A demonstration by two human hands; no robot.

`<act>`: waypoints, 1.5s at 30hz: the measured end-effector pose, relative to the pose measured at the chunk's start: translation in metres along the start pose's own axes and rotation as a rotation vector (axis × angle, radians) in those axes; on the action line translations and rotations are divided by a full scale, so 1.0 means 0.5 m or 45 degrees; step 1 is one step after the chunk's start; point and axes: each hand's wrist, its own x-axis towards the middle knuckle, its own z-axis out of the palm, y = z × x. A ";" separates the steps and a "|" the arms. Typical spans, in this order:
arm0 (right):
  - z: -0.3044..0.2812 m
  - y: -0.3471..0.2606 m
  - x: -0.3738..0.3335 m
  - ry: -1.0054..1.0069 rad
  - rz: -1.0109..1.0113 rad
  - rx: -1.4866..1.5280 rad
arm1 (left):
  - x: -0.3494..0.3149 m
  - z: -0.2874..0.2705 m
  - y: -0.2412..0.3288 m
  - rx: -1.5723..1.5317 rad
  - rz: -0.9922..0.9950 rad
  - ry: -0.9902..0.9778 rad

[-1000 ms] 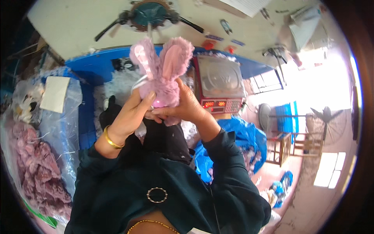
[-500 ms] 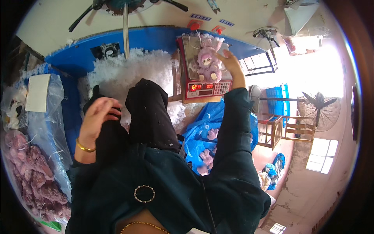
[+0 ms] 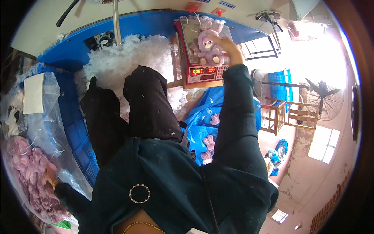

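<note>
A purple plush toy [image 3: 210, 47] with long ears and a pale face lies on the metal plate of a red digital scale [image 3: 206, 75]. My right hand [image 3: 226, 45] grips the toy at its right side, its fingers partly out of sight behind the toy. Far to the left, my left hand [image 3: 51, 174] reaches into a heap of limp pinkish-purple plush skins [image 3: 29, 167] in a clear plastic bag. Its fingers are sunk among the skins, so their grip is hidden.
White fluffy stuffing [image 3: 117, 58] fills the space before my knees, below a blue-edged machine [image 3: 148, 25] with a metal tube [image 3: 116, 23]. Right of my legs, a blue bag [image 3: 198, 128] holds more plush pieces. A wooden stool [image 3: 274, 117] and a fan [image 3: 321, 99] stand farther right.
My left hand has moved from above my thigh down to the plush skins at left. My right hand has closed on the toy, and the scale's lit reading has dropped.
</note>
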 end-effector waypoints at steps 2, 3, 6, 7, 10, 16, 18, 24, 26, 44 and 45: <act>0.043 -0.028 -0.011 0.061 -0.243 -0.278 | 0.053 -0.070 0.117 -0.341 -0.111 0.025; 0.109 -0.108 -0.022 0.161 -0.224 -0.392 | 0.031 -0.042 0.092 -0.610 -0.412 0.277; 0.168 -0.157 -0.118 0.336 -0.566 -0.435 | 0.009 -0.030 0.117 -0.802 -0.581 0.415; 0.153 -0.133 -0.175 0.350 -0.589 -0.389 | 0.016 -0.086 0.163 -0.717 -0.586 0.396; 0.072 0.010 -0.293 0.294 -0.563 -0.568 | -0.065 -0.323 0.269 -0.534 -0.497 0.687; -0.073 0.190 -0.382 0.075 0.501 -1.393 | -0.102 -0.568 0.362 -1.546 0.183 0.660; -0.030 0.179 -0.338 0.332 -0.269 -0.860 | -0.103 -0.651 0.412 -1.492 0.513 0.549; 0.244 -0.380 -0.390 -0.261 -1.378 0.023 | -0.097 -0.878 0.578 -1.077 1.336 0.681; 0.311 -0.457 -0.397 -0.241 -1.709 0.072 | -0.106 -0.935 0.594 -1.022 1.476 0.873; 0.305 -0.450 -0.393 -1.249 -0.738 1.108 | -0.108 -0.934 0.675 -2.777 1.296 -0.758; 0.308 -0.444 -0.391 -1.316 -0.585 1.269 | -0.115 -0.944 0.681 -2.822 1.259 -0.822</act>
